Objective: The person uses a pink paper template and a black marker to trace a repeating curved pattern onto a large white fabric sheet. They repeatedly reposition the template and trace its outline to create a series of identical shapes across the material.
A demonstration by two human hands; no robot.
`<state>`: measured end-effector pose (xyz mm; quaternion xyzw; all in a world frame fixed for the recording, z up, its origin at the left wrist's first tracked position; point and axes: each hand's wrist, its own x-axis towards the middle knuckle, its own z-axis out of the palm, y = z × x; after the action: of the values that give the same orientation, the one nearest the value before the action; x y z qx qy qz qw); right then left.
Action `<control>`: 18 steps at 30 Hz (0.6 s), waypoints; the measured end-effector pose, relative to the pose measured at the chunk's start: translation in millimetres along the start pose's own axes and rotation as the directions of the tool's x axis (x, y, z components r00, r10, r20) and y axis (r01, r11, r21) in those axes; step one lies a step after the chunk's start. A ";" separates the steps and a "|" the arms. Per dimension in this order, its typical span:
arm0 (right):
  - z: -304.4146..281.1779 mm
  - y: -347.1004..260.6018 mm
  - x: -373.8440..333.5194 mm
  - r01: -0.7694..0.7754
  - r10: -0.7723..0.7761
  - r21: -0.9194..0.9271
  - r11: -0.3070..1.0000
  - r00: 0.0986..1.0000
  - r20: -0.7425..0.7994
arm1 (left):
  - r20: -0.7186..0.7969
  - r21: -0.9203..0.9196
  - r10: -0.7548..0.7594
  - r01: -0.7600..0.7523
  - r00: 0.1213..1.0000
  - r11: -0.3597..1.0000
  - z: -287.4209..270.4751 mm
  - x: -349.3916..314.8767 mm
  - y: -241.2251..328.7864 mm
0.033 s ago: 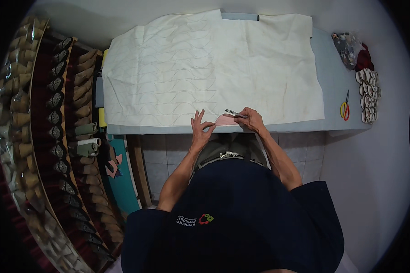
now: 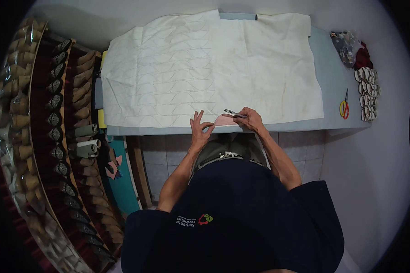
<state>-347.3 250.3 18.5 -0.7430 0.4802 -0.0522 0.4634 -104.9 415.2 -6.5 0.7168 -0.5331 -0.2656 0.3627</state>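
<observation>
A large white sheet of material (image 2: 269,68) lies over the table, its left half drawn with rows of curved outlines. At its near edge sits a small pink half-moon template (image 2: 224,120). My left hand (image 2: 199,131) pinches the template's left tip between thumb and index finger, the other fingers raised and spread. A silver-and-dark pen (image 2: 233,113) is held in my right hand (image 2: 251,121), slanting up to the left above the template. The right fingertips are at the template's right end and partly hide it.
On the table's right lie scissors (image 2: 344,107) with red-yellow handles, several pale sandals or straps (image 2: 367,93) and a plastic bag (image 2: 344,48). Shoe racks (image 2: 73,113) stand at the left, with fabric rolls (image 2: 87,149) and a teal surface (image 2: 123,175) beside them.
</observation>
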 end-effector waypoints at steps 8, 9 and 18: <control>3.1 3.9 -1.5 0.012 -0.012 -0.021 1.000 1.000 -0.022 | 0.012 -0.007 -0.011 0.011 1.000 1.000 0.9 2.3 -0.4; 3.1 2.8 -1.8 0.014 -0.015 -0.036 0.999 1.000 -0.021 | 0.013 -0.004 -0.012 0.012 1.000 1.000 1.1 2.7 -1.0; 4.4 1.3 -2.3 0.035 -0.035 -0.009 0.999 0.999 -0.036 | 0.000 0.000 0.014 -0.014 1.000 1.000 0.7 1.1 0.5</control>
<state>-347.1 254.7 15.9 -0.7520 0.4757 -0.0719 0.4506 -105.4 414.0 -6.6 0.7132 -0.5379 -0.2630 0.3644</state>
